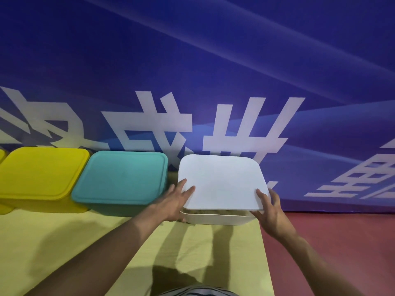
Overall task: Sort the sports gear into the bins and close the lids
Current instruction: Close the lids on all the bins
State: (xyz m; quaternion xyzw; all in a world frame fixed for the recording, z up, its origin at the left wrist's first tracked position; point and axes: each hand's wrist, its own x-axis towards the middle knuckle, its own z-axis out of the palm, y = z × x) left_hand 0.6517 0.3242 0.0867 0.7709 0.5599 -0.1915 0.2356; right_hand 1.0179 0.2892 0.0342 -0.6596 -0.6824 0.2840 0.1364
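Both arms reach to frame centre: left hand (175,199) and right hand (270,207) each grip the white lid (222,182), tilted above its bin (218,217).

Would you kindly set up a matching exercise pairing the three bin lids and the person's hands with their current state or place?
Column one:
1. yellow lid
2. teal lid
3. white lid
4. left hand

Column two:
A. held at both near corners, near edge raised above its bin
B. fingers lying on the white lid's near left corner
C. seated on the middle bin
D. seated on the bin farthest left of the three

Pairs: 1-D, 2-C, 3-A, 4-B. The right hand grips the white lid's other near corner over the white bin.
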